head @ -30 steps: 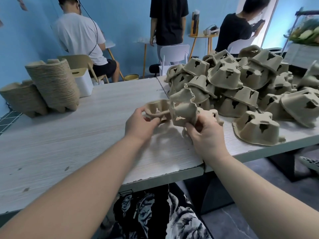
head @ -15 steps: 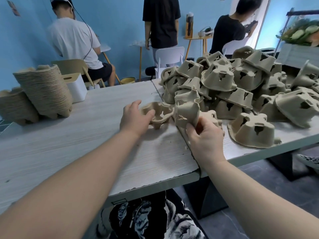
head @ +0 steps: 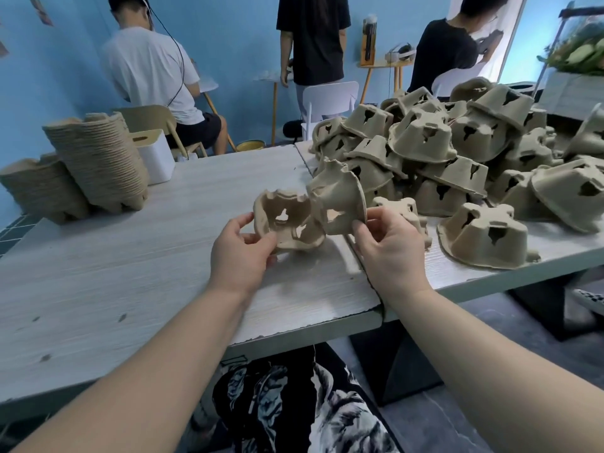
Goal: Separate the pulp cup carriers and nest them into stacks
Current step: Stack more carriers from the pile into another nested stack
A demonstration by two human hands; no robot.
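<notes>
My left hand grips a beige pulp cup carrier by its near rim, its hollow side facing me. My right hand pinches a second carrier by its lower edge, tilted up just right of the first. The two carriers touch at their edges above the table's middle seam. A big loose heap of carriers covers the right table. Two nested stacks lean at the far left of the table.
A single upside-down carrier lies near the right table's front edge, another behind my right hand. A white box stands beside the stacks. Three people work at the back by chairs and small tables. The pale wood tabletop stretches left.
Both hands have lifted their carriers off the table and turned them up. The left carrier now shows its hollow side to me; the right one has been pulled free of the heap.
</notes>
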